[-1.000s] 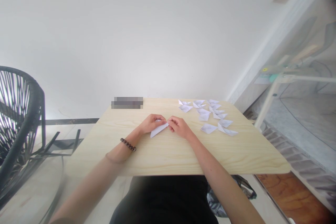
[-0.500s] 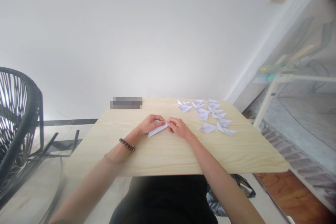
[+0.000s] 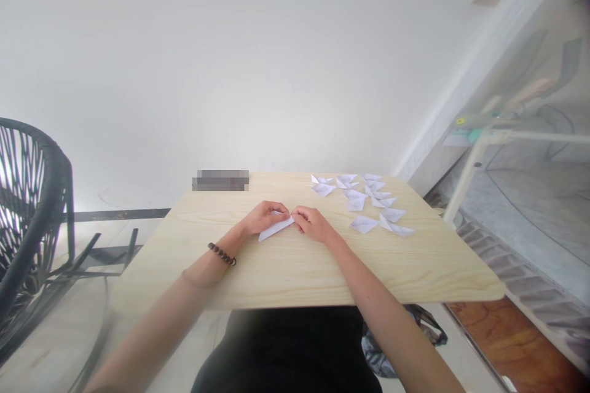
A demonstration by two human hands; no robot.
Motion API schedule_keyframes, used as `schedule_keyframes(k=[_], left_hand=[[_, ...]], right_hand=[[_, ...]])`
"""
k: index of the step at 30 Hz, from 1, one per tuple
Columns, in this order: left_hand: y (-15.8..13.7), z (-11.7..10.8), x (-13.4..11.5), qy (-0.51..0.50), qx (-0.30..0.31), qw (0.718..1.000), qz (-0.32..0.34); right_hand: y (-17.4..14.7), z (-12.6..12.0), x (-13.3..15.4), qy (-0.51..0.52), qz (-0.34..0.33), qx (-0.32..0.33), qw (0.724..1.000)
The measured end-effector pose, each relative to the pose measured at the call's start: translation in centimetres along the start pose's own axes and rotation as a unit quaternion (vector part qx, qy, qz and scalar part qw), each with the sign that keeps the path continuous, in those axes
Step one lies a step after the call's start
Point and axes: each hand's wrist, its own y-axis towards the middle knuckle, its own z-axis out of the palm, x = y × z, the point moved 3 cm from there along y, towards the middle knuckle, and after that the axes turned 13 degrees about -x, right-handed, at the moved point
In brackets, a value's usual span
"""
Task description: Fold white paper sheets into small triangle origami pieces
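A folded piece of white paper (image 3: pixel 273 231) lies slanted at the middle of the light wooden table (image 3: pixel 295 276). My left hand (image 3: pixel 266 217) is closed on it from the left, thumb and fingers on its upper part and hiding much of it. At its right tip, my right hand (image 3: pixel 310 222) pinches the paper, with the fingertips of both hands close together. To the right of my hands lie several folded paper boats (image 3: pixel 365 224), loosely grouped toward the table's far right.
A blurred dark item (image 3: pixel 220 180) sits at the far left table edge, near the white wall (image 3: pixel 276 73). On the left stands a black woven chair (image 3: pixel 55 178). A white metal frame (image 3: pixel 468 175) is beyond the table's right side.
Both hands keep the same hold on the paper. The whole view has shifted very slightly; nothing else has visibly moved.
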Motion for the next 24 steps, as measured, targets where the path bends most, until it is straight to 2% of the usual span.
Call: schedule_keyframes(k=[5,11,18,24], left_hand=[[0.03,-0.08,0.02,-0.006,0.007,1.0,-0.006],[-0.02,-0.03,-0.04,-0.006,0.01,1.0,-0.007],[-0.12,-0.03,0.05,-0.004,0.015,1.0,-0.024],[0.07,0.03,0.24,-0.015,-0.029,0.999,-0.025]], right_hand=[[0.03,-0.04,0.01,0.029,0.011,0.005,0.999],[0.06,-0.01,-0.19,-0.006,0.01,-0.004,1.0],[0.11,-0.18,0.04,0.014,0.021,0.005,1.0],[0.18,-0.32,0.24,-0.015,0.006,-0.056,0.998]])
